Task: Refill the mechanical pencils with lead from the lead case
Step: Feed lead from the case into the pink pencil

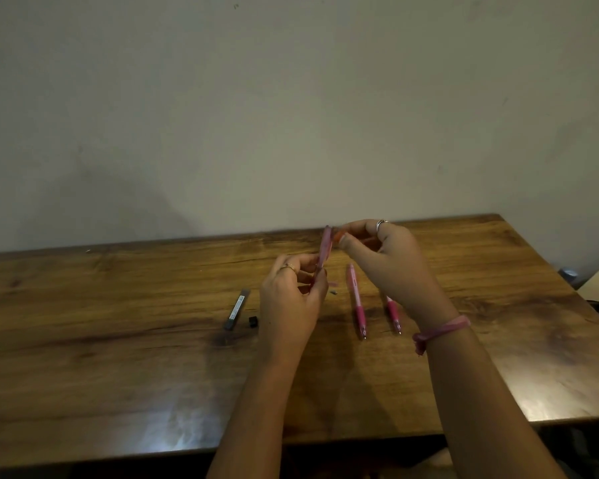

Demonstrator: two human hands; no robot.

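pencil (324,252) upright | left hand (291,299) grips barrel | right hand (388,261) fingertips pinch at top end

The wooden table (118,340) stands against a plain wall. On it, left of the left hand's fingers (305,271), lie a dark lead case (236,310) and, just beside it, its small black cap (253,321). Below the right hand's fingers (357,233) lie two pink mechanical pencils (357,302) side by side, with a tiny dark piece (333,291) near them.
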